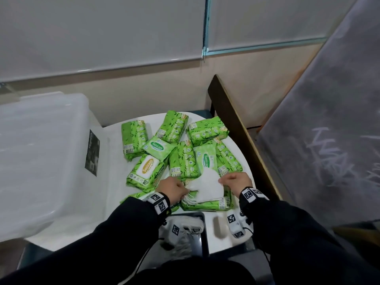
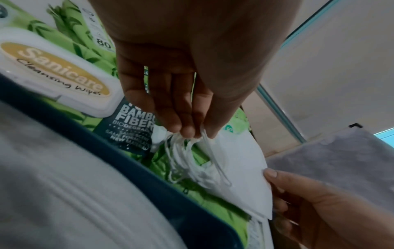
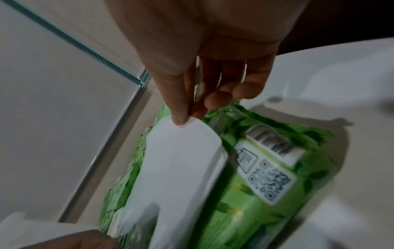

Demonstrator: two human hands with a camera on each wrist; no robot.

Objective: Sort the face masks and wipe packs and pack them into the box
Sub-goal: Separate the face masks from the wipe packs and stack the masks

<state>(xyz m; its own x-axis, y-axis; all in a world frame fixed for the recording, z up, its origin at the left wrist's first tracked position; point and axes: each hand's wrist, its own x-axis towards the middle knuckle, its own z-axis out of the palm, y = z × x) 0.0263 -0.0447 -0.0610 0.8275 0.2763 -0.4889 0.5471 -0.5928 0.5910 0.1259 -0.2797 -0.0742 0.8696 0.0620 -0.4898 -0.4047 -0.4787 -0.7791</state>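
A big clear plastic box [image 1: 41,153] sits at the left of the white surface [image 1: 115,182]. Green wipe packs [image 1: 181,145] lie in a pile. Above the near packs, the left hand [image 1: 171,189] pinches the ear loops of a white face mask [image 1: 207,186], and the right hand [image 1: 235,181] pinches its other end.
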